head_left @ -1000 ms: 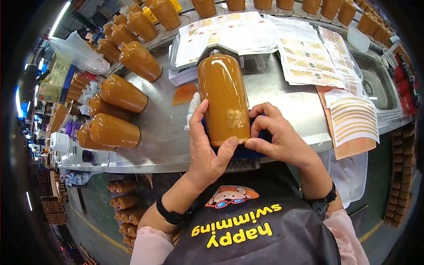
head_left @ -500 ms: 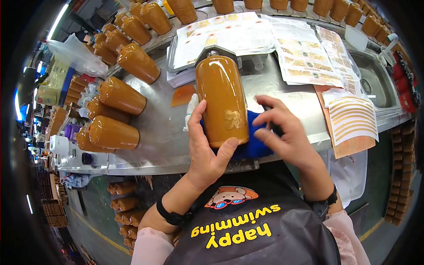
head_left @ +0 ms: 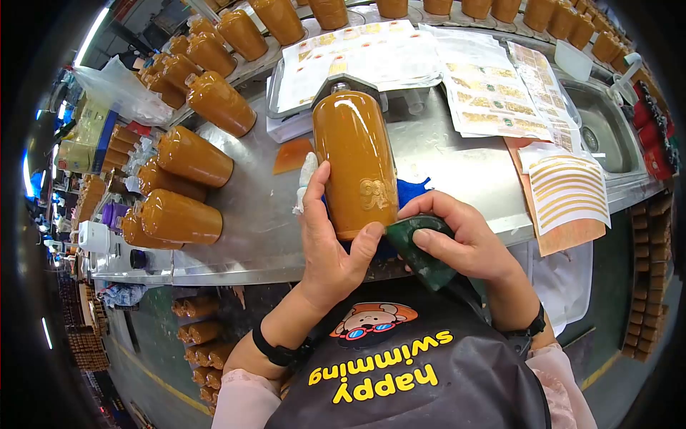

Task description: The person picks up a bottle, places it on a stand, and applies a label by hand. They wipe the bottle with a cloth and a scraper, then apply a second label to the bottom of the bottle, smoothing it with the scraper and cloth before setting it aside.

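A glossy brown bottle lies with its neck away from me, its capped end at a dark angular stand. Near its base is a raised gold emblem. My left hand grips the bottle's lower left side, thumb across the base edge; one finger wears a white covering. Between thumb and fingers of my right hand is a flat, dark green scraper, its edge right at the bottle's lower right corner. A blue cloth shows beneath the bottle, partly hidden.
Several brown bottles stand on the left of the steel table; more line the back. Printed decal sheets lie behind, and a sheet with curved gold strips lies at right. A sink is at far right.
My right hand, its fingers apart before, has come down and closed on the green scraper, bringing it to the bottle's base. The left hand keeps its grip on the bottle.
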Motion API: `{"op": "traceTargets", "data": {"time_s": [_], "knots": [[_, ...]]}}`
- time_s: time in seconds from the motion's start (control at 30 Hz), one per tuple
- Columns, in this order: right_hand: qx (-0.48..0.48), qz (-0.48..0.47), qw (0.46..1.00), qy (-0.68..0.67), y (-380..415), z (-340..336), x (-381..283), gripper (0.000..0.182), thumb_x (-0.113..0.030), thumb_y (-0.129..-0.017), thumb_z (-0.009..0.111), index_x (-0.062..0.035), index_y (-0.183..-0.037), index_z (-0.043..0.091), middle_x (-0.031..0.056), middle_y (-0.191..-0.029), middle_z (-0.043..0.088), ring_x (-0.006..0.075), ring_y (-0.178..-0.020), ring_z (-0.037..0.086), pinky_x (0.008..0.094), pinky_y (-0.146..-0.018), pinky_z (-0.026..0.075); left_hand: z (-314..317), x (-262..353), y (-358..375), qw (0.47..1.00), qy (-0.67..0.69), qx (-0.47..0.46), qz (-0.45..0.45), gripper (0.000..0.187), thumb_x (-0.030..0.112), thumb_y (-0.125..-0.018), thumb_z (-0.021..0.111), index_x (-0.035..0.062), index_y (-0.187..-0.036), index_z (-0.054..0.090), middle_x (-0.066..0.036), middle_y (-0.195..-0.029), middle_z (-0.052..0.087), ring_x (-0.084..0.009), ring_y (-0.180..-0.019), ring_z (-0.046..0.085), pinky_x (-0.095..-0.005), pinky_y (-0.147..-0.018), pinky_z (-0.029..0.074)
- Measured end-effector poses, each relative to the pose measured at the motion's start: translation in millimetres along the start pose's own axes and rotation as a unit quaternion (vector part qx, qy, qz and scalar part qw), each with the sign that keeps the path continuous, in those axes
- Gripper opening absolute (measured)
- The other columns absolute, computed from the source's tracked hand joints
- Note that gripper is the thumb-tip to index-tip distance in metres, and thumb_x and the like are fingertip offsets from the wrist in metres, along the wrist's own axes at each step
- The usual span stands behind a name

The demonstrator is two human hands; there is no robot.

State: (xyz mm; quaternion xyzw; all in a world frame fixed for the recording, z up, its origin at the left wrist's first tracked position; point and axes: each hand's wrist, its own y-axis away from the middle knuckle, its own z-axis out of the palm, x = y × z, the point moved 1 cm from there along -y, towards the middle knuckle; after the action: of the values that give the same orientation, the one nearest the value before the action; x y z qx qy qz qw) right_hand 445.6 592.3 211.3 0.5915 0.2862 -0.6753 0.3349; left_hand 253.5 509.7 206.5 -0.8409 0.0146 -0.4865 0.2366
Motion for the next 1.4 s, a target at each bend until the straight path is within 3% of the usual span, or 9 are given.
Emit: {"op": "traceTargets", "data": {"time_s": [0.27, 0.37, 0.57, 0.67, 0.97, 1.07, 1.17, 1.27, 1.4], "knots": [[0.004, 0.002, 1.0, -0.012, -2.0, -0.9, 0.8, 0.027, -0.012, -0.091, 0.058, 0.0015, -0.114, 0.056, 0.0076, -0.092, 0.066, 0.012, -0.081, 0.063, 0.0272, -0.072, 0.052, 3.7, -0.7, -2.5, 0.999, -0.023, 0.002, 0.022, 0.079, 0.026, -0.088, 0.065, -0.0066, -0.145, 0.022, -0.023, -0.139, 0.039, -0.0312, -0.128, 0.042, -0.0405, -0.109, 0.032], [0.001, 0.018, 0.999, -0.026, -2.5, -0.7, 0.3, 0.027, -0.011, -0.091, 0.058, 0.0016, -0.115, 0.055, 0.0073, -0.092, 0.066, 0.0113, -0.08, 0.063, 0.0267, -0.072, 0.052, 1.5, -0.6, -2.1, 0.993, 0.115, -0.003, -0.017, 0.078, 0.026, -0.09, 0.065, -0.0062, -0.146, 0.021, -0.022, -0.14, 0.038, -0.0301, -0.129, 0.041, -0.0394, -0.109, 0.031], [-0.006, 0.021, 0.999, -0.027, -4.3, -1.0, -0.4, 0.026, -0.01, -0.092, 0.057, 0.0019, -0.114, 0.055, 0.0069, -0.091, 0.066, 0.0106, -0.079, 0.064, 0.0261, -0.07, 0.052, 0.9, -0.4, 1.8, 0.994, 0.089, -0.011, -0.057, 0.079, 0.026, -0.091, 0.064, -0.006, -0.147, 0.018, -0.022, -0.143, 0.035, -0.0289, -0.132, 0.038, -0.0379, -0.11, 0.031], [-0.008, 0.032, 0.999, -0.041, -2.4, 0.2, -2.7, 0.026, -0.009, -0.092, 0.056, 0.0018, -0.115, 0.054, 0.0068, -0.091, 0.066, 0.0104, -0.078, 0.064, 0.0259, -0.07, 0.052, -0.7, -4.3, 0.9, 0.998, 0.064, -0.022, -0.019, 0.079, 0.025, -0.092, 0.064, -0.0055, -0.147, 0.016, -0.021, -0.144, 0.032, -0.0284, -0.133, 0.037, -0.0379, -0.111, 0.031], [-0.013, 0.02, 0.999, -0.026, -3.6, 0.7, -1.8, 0.026, -0.009, -0.092, 0.057, 0.0017, -0.115, 0.054, 0.0067, -0.091, 0.066, 0.0103, -0.078, 0.064, 0.0258, -0.07, 0.052, 1.3, 1.7, -2.0, 0.993, 0.113, -0.02, -0.031, 0.08, 0.022, -0.09, 0.065, -0.0049, -0.148, 0.016, -0.021, -0.144, 0.032, -0.028, -0.133, 0.038, -0.038, -0.11, 0.031], [-0.013, 0.013, 1.0, -0.024, -4.4, 1.2, -2.2, 0.026, -0.009, -0.092, 0.057, 0.0019, -0.116, 0.054, 0.007, -0.091, 0.066, 0.0105, -0.079, 0.065, 0.0259, -0.069, 0.053, -3.3, -1.9, -2.1, 0.997, 0.044, -0.054, -0.015, 0.082, 0.023, -0.091, 0.063, 0.0016, -0.151, 0.01, -0.018, -0.146, 0.027, -0.0251, -0.137, 0.031, -0.0369, -0.113, 0.027], [-0.007, 0.034, 0.999, -0.04, -3.9, 1.0, -3.5, 0.026, -0.009, -0.092, 0.056, 0.002, -0.116, 0.054, 0.0073, -0.092, 0.066, 0.0107, -0.079, 0.065, 0.0257, -0.069, 0.053, -2.5, -4.8, -0.4, 0.995, 0.086, -0.036, -0.032, 0.079, 0.022, -0.091, 0.065, -0.0046, -0.148, 0.017, -0.02, -0.145, 0.032, -0.0276, -0.133, 0.036, -0.0377, -0.111, 0.031], [-0.008, 0.027, 0.999, -0.039, -3.0, -0.3, 0.6, 0.026, -0.01, -0.093, 0.056, 0.0019, -0.116, 0.053, 0.0076, -0.093, 0.065, 0.0115, -0.079, 0.066, 0.0258, -0.069, 0.053, -8.4, -10.1, 1.7, 0.985, 0.163, -0.042, -0.045, 0.079, 0.022, -0.091, 0.064, -0.0041, -0.148, 0.016, -0.019, -0.145, 0.031, -0.0277, -0.134, 0.036, -0.0374, -0.111, 0.03], [-0.016, 0.025, 0.999, -0.035, -2.7, -1.2, 1.4, 0.027, -0.011, -0.094, 0.056, 0.0017, -0.117, 0.051, 0.0082, -0.095, 0.065, 0.013, -0.078, 0.066, 0.0263, -0.069, 0.054, -6.7, -6.0, 1.3, 0.991, 0.113, -0.054, -0.055, 0.079, 0.022, -0.092, 0.062, -0.0014, -0.149, 0.014, -0.018, -0.146, 0.029, -0.0264, -0.135, 0.034, -0.0374, -0.112, 0.029]]}}
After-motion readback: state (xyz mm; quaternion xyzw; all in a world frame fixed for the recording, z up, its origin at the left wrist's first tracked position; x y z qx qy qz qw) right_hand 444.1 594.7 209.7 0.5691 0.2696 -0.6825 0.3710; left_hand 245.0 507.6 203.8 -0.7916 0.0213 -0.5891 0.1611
